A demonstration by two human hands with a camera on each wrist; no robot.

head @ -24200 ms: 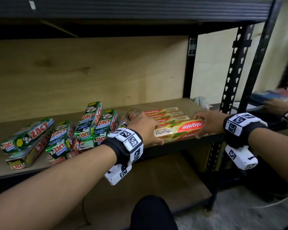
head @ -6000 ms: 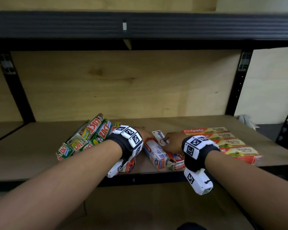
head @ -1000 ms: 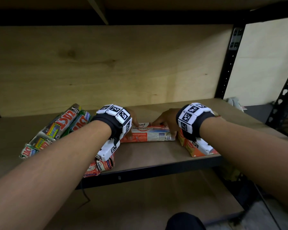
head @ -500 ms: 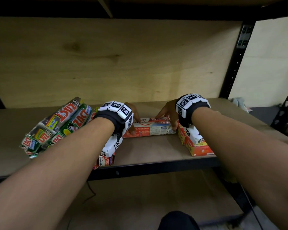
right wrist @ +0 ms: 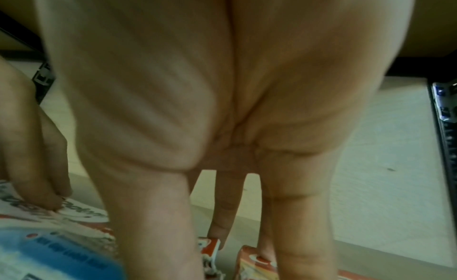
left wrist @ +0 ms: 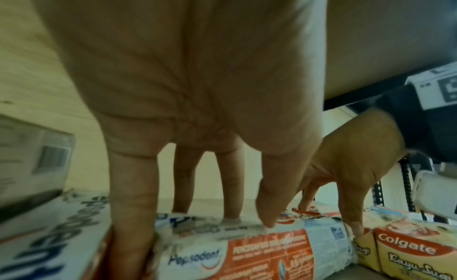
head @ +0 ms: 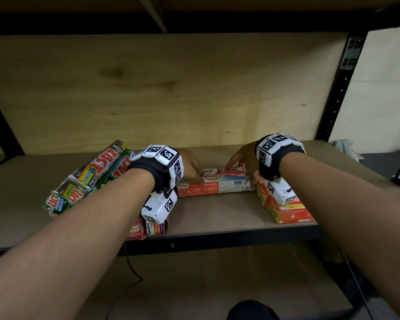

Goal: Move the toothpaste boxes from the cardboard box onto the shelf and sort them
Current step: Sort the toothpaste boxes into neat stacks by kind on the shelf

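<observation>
1. Two hands on one bundle: the left hand (head: 189, 166) and right hand (head: 241, 158) grip opposite ends of the Pepsodent pack (head: 217, 184), thumbs in front, fingers over the top. It lies crosswise at centre frame on the shelf (head: 217, 211).
2. Compared with six seconds back, that pack has turned from pointing at me to lying sideways. In the last half second it has barely shifted, so I judge it is being squared up.
3. In the left wrist view the pack's right end looks to touch the Colgate stack (left wrist: 408, 251). No room left that way.
4. A second Pepsodent pack (head: 148, 227) sits at lower centre-left, its end right at the front lip, partly under my left wrist unit. I would watch that edge; a nudge could tip it off.
5. Zact boxes (head: 88, 179) lean in a slanted heap at centre-left, not yet straightened.
6. Open room: bare board behind the pack up to the plywood back wall (head: 171, 88), and a clear strip in front. The Colgate stack's near end also sits close to the lip.
7. No cardboard box in view; sorting seems the remaining job.
</observation>
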